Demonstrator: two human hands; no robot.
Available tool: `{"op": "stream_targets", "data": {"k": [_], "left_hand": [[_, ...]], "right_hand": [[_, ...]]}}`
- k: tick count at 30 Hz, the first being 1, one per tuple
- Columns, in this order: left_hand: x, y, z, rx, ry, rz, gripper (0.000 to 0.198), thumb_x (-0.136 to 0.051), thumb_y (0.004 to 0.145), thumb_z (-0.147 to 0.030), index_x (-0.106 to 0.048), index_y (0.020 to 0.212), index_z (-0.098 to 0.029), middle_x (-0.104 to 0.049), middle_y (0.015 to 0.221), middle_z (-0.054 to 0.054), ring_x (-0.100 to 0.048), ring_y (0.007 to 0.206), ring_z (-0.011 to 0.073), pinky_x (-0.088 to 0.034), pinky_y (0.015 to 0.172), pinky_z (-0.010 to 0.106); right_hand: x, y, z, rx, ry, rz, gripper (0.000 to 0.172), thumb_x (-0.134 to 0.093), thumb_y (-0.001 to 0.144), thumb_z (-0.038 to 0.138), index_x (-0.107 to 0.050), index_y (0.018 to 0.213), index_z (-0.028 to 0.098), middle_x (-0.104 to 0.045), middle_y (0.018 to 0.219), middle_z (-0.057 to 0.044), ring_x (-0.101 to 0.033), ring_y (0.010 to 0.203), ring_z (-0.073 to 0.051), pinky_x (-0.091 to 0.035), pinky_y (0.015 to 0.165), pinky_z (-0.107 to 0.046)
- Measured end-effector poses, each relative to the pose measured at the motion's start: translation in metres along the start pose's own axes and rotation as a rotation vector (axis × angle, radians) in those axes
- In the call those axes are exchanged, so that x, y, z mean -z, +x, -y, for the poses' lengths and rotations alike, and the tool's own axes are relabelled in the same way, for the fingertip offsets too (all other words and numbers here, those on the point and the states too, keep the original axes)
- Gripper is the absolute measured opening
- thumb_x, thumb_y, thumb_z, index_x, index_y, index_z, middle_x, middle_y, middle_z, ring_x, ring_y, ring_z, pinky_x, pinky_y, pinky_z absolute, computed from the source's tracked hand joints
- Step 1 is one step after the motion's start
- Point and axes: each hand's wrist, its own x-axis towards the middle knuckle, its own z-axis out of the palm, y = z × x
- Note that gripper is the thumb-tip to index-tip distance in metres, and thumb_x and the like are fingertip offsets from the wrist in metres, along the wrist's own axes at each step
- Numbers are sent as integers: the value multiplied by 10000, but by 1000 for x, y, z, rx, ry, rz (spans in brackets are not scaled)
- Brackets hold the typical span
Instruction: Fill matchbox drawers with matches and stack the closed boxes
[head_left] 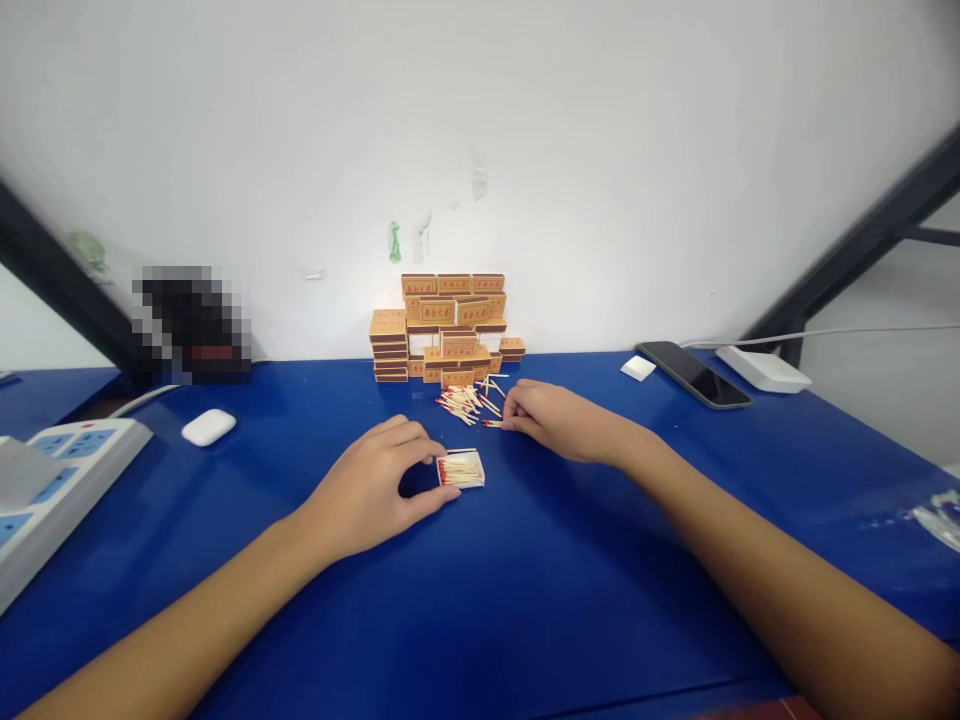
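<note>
My left hand (pixel 386 480) grips the left end of a white matchbox tray (pixel 471 484) between thumb and fingers. Red-tipped matches (pixel 459 470) lie side by side in the tray, and one more match lies along its far edge. To the right, my right hand (pixel 544 418) pinches matches (pixel 492 424) whose red heads point left; how many is hidden by the fingers. A loose pile of matches (pixel 463 402) is spread on the blue table just beyond the tray, to the left of my right fingertips.
Stacked matchboxes (pixel 455 345) stand against the wall behind the pile. On the right lie a phone (pixel 694 374), a small white block (pixel 638 368) and a white device (pixel 763 369). A white earbud case (pixel 209 427) and a power strip (pixel 71 475) are on the left of the table (pixel 480 600).
</note>
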Motion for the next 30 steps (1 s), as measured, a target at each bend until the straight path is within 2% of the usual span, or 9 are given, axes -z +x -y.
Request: {"op": "stream_targets", "data": {"k": [8, 14, 18, 23, 30], "left_hand": [[0, 2, -1, 14, 6, 4, 253, -742, 949, -402, -728, 1110, -206, -705, 998, 65, -621, 937, 241, -535, 856, 417], [0, 2, -1, 23, 11, 5, 243, -736, 951, -407, -721, 1097, -215, -704, 987, 62, -628, 923, 239, -540, 841, 417], [0, 2, -1, 12, 11, 15, 255, -724, 959, -421, -718, 1090, -203, -694, 961, 64, -624, 913, 240, -535, 843, 421], [0, 1, -1, 5, 3, 17, 247, -731, 959, -408, -714, 1091, -201, -696, 972, 62, -615, 914, 237, -528, 827, 409], [-1, 2, 1, 10, -2, 6, 249, -736, 954, -417, -716, 1094, -212, -704, 985, 59, -617, 906, 232, -529, 818, 399]], "right_hand": [[0, -9, 9, 96, 65, -8, 179, -512, 1060, 280, -610, 947, 183, -649, 1051, -103, -598, 886, -216, -464, 822, -357], [4, -19, 41, 180, 195, 34, 178, -501, 1076, 275, -611, 962, 193, -663, 1041, -70, -587, 911, -195, -454, 806, -329], [-6, -22, 55, 194, 138, 75, 164, -508, 1083, 254, -615, 982, 181, -661, 1063, -69, -597, 873, -182, -434, 770, -317], [-15, -21, 58, 197, 58, 31, 146, -563, 1066, 256, -635, 970, 174, -665, 1049, -64, -605, 842, -178, -408, 733, -313], [-7, -22, 54, 204, 92, 57, 91, -604, 1033, 215, -681, 1003, 177, -678, 1049, -69, -612, 866, -183, -432, 757, -316]]}}
